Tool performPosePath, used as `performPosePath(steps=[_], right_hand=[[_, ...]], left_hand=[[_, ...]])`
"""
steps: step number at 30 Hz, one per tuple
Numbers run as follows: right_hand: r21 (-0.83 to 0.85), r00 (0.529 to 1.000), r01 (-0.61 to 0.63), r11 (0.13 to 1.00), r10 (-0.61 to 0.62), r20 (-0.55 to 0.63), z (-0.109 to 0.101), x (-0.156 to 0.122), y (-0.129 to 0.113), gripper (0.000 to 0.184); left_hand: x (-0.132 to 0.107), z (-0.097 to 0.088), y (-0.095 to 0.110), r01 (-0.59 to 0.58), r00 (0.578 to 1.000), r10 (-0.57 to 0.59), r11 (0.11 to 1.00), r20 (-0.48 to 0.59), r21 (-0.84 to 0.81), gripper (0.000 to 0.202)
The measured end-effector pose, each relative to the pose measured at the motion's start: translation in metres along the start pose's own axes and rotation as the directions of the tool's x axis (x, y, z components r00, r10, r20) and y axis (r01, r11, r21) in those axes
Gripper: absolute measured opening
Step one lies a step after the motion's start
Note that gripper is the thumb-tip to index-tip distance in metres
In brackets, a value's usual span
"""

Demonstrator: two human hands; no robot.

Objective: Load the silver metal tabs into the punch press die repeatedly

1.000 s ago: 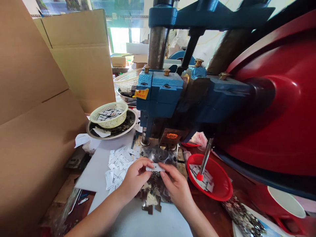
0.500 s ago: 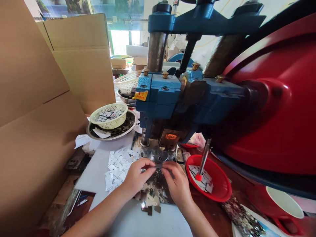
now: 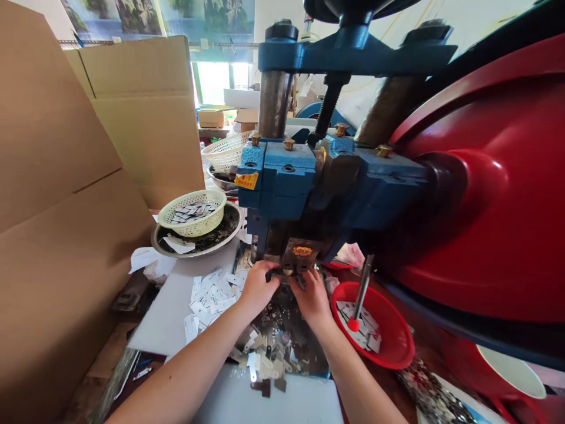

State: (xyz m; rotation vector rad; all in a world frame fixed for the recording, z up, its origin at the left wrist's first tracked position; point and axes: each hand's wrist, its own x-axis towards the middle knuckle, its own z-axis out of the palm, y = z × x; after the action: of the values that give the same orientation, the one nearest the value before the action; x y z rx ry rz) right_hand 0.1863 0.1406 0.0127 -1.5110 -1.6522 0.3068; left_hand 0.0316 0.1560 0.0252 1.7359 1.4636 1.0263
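Both my hands are at the die below the ram (image 3: 302,250) of a blue press (image 3: 286,171). The fingers of my left hand (image 3: 259,290) are closed at the left end of a small flat metal piece (image 3: 285,277). At its right end, my right hand (image 3: 311,297) pinches with thumb and fingers. Fingertips and ram partly hide the piece. Small metal scraps (image 3: 267,362) lie on the dark plate in front of the die. To the left of my left hand, flat metal pieces (image 3: 212,300) lie in a loose pile on a white sheet.
A red bowl (image 3: 399,341) of metal pieces stands right of my hands, a red-tipped lever (image 3: 364,288) reaching over it. A large red wheel (image 3: 494,194) fills the right. At left are a cream basket (image 3: 194,227) on a metal basin (image 3: 212,247) and tall cardboard (image 3: 145,118).
Both hands have moved forward with the flat piece, from in front of the die to beneath the ram. The view has shifted slightly.
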Motion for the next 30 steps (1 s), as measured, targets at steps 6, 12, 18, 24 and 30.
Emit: performPosePath(steps=[6,12,18,24,30], right_hand=[[0.066,0.998,-0.049,0.997,0.047,0.037,0.005,0.004,-0.003,0.015],[0.130,0.998,-0.060,0.990,0.061,-0.003,-0.009,-0.008,-0.003,0.024],[0.125,0.976,-0.186,0.975,0.169,0.134,-0.044,-0.049,0.002,0.023],[0.046,0.978,-0.173,0.984,0.166,0.129,-0.053,-0.072,0.013,0.025],[-0.104,0.989,-0.102,0.989,0.112,0.094,-0.054,-0.067,0.023,0.026]], left_hand=[[0.008,0.005,-0.005,0.009,0.994,-0.005,1.000,0.111,-0.029,0.030],[-0.005,-0.014,0.008,-0.050,0.999,0.050,0.998,0.018,0.026,0.027],[-0.062,-0.034,0.017,-0.199,0.935,0.112,0.951,0.337,0.237,0.013],[-0.086,-0.019,0.011,-0.193,0.915,0.015,0.894,0.403,0.404,0.010],[-0.087,-0.014,0.009,-0.156,0.930,-0.010,0.894,0.367,0.419,0.009]])
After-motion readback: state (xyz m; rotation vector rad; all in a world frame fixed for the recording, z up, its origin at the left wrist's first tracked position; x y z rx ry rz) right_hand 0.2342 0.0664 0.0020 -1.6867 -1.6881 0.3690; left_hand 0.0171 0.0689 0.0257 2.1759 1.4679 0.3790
